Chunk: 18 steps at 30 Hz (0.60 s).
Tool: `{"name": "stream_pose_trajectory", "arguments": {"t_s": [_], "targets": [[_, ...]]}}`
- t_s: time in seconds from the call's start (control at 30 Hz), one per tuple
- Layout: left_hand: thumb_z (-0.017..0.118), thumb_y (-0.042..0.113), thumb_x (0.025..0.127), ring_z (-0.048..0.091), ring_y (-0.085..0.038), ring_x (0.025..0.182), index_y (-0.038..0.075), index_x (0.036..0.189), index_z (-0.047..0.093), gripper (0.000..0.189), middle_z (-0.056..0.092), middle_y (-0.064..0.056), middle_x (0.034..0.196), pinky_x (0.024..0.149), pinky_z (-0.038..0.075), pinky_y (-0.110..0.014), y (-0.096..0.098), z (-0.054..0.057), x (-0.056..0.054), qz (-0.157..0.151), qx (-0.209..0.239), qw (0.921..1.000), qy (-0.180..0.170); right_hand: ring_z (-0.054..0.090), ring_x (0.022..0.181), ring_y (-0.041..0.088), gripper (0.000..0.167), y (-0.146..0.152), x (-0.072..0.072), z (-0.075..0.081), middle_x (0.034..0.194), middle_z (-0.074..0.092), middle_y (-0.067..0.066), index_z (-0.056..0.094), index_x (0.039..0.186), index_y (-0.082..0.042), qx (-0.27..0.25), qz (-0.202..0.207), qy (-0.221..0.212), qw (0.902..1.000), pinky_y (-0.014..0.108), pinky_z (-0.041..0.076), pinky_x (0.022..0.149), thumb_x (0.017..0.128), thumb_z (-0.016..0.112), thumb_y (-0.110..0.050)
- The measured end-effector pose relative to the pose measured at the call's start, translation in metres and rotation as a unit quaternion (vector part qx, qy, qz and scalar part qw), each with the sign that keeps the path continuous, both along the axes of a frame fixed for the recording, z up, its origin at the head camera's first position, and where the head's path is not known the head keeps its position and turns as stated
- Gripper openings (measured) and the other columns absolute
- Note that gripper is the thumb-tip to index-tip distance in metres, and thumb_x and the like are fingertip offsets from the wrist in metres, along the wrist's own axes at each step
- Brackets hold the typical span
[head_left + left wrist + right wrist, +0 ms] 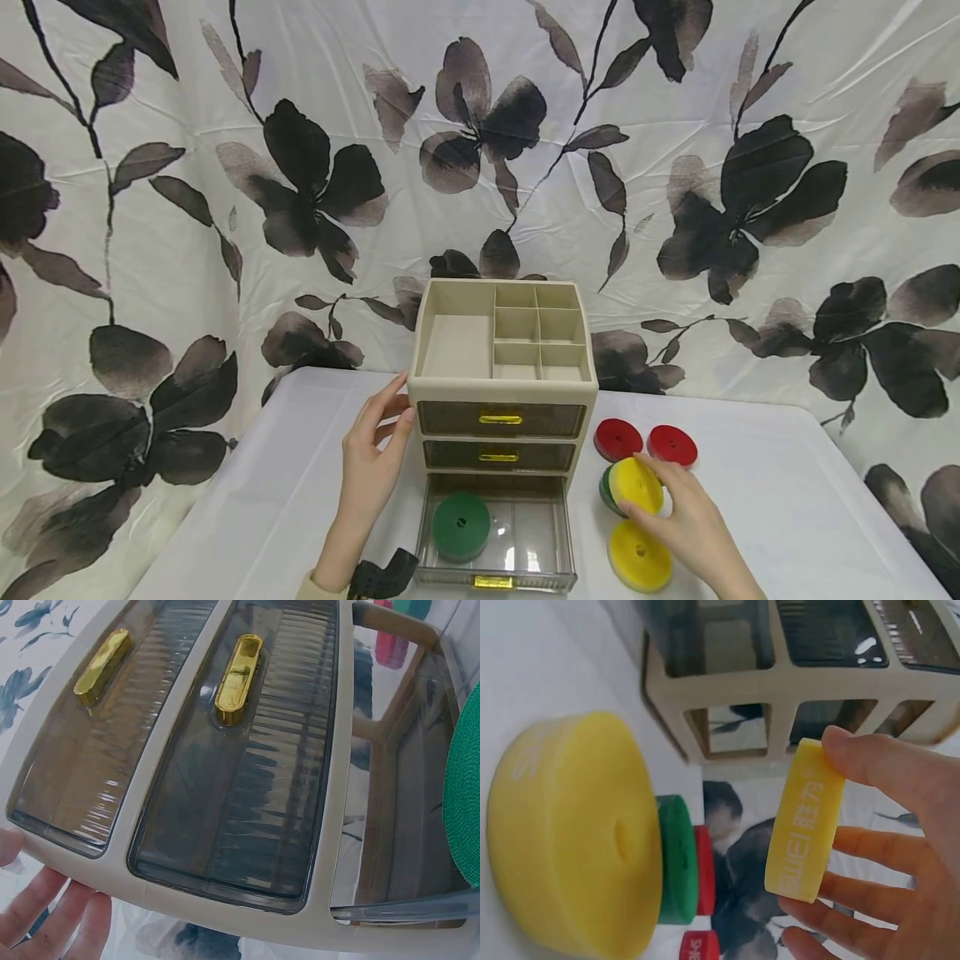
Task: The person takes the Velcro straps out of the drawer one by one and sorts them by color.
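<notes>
My right hand (688, 515) pinches a yellow tape roll (802, 821) between thumb and fingers, holding it up over the table. In the head view the held roll overlaps a green tape roll (606, 493). Another yellow tape roll (640, 558) lies just nearer to me. The fingers of my left hand (371, 471) touch the left side of a beige drawer organizer (504, 390), its thumb near the front edge. The organizer's bottom drawer (536, 521) is pulled out, with a green tape roll (461, 527) at its left.
Two red tape rolls (618, 439) (672, 446) lie right of the organizer. Two upper drawers with gold handles (500, 419) are closed. The organizer's top has divided compartments (517, 325). A floral cloth (480, 200) hangs behind the white table (780, 500).
</notes>
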<state>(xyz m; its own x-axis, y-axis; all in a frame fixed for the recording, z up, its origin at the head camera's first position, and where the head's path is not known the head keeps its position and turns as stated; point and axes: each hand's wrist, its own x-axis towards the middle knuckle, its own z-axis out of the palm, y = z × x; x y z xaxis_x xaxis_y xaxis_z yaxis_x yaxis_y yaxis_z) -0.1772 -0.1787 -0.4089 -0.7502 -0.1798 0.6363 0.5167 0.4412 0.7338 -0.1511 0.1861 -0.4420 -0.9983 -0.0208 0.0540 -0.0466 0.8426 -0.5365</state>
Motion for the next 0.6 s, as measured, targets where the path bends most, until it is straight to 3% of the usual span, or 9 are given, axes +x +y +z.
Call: {"name": "stream_pose_trajectory", "arguments": {"t_s": [0.6], "targets": [[0.066, 0.005, 0.089, 0.056, 0.006, 0.097, 0.020, 0.135, 0.056, 0.050, 0.066, -0.007, 0.104, 0.078, 0.048, -0.009, 0.001, 0.001, 0.001, 0.002, -0.001, 1.0000, -0.001, 0.045, 0.121, 0.043, 0.084, 0.036, -0.007, -0.017, 0.135, 0.049, 0.025, 0.041, 0.143, -0.008, 0.019, -0.053, -0.033, 0.9979, 0.066, 0.040, 0.097, 0.080, 0.069, -0.056]]}}
